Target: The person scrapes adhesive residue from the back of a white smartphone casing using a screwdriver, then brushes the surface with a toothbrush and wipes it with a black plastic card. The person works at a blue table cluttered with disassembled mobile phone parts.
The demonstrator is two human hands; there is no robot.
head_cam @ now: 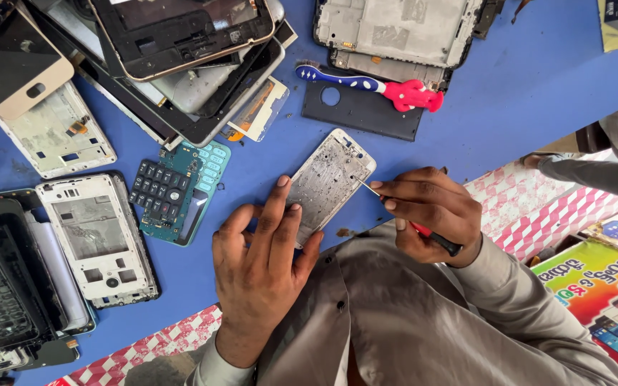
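On blue tabletop [523, 93]: one bare metal phone frame [327, 182], rectangular, dull grey, pitted, lying tilted. Left hand [262, 261] flat, fingers spread, pinning its lower edge. Right hand [430, 211] pinched around a thin red-handled screwdriver [423, 232], tip touching the frame's right side. Nearby: rubber keypad [160, 189], toothbrush [373, 87].

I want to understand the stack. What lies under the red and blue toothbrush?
Under the toothbrush lies a dark flat plate with a round hole, on the blue table. What the plate covers cannot be seen.
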